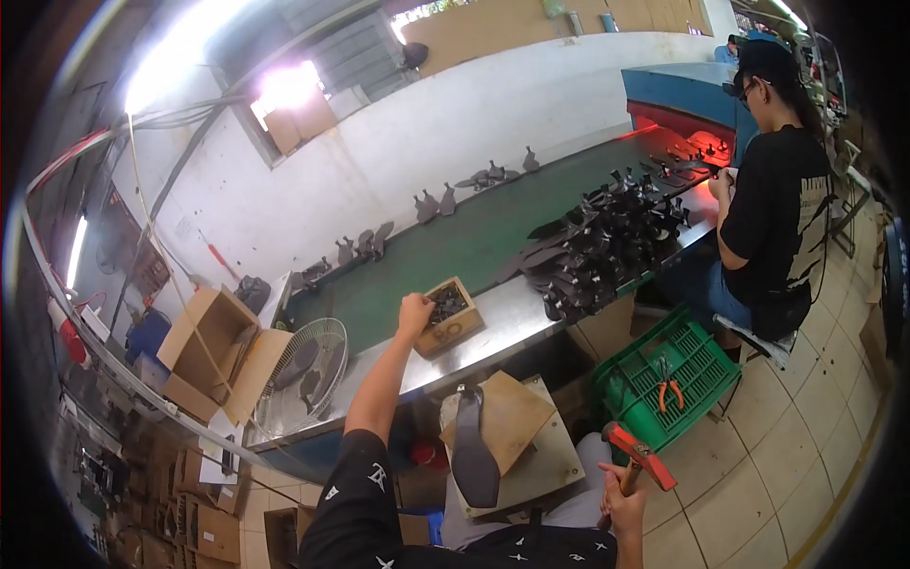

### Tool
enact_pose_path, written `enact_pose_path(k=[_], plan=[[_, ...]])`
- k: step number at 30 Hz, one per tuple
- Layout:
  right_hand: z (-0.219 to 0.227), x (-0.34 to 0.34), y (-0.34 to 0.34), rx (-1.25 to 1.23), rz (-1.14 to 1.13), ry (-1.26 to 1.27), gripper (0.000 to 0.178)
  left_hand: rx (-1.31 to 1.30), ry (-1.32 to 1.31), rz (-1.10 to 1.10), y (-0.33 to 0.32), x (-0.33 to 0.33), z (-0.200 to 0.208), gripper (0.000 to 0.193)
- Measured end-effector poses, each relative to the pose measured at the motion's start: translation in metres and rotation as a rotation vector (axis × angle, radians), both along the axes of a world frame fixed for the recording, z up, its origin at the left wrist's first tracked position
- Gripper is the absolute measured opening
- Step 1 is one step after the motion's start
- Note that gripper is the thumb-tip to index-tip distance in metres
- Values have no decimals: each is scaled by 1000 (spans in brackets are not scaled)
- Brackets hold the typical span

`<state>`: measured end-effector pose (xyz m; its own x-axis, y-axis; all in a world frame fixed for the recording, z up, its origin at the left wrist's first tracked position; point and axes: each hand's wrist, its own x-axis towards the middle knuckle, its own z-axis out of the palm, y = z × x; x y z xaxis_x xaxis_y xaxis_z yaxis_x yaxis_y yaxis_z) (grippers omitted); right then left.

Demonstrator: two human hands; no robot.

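My left hand (415, 315) is at the left side of a small wooden box (453, 336) filled with small dark pieces (447, 302). Its fingers are bent closed over the rim, and whatever they pinch is hidden. Low on the right, my right hand (626, 507) grips the wooden handle of a hammer (640, 457) with a red head, held up beside my leg. Between my arms a dark shoe sole (474, 455) lies on a tan board (517, 417) atop a pale work block (555, 465); neither hand touches it.
A green conveyor belt (417, 261) carries a heap of dark soles (607, 247). At right a co-worker (777, 199) sits handling a sole beside a red-lit machine (678, 142). A green crate (664, 379) holds orange-handled pliers (671, 391). A fan (308, 375) and cardboard box (213, 346) stand left.
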<state>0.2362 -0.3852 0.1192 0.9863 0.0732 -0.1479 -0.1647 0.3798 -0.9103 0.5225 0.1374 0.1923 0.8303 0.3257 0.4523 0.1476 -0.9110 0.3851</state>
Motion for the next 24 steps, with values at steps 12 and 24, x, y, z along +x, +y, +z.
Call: enact_pose_path(k=[12,24], plan=[[11,15,-5,-124,-26,-126,19,-17,-3,235,-11,-4,32,28],[145,67,84,10,259,-443,21,9,-667,-593,-233,-279,124,5]])
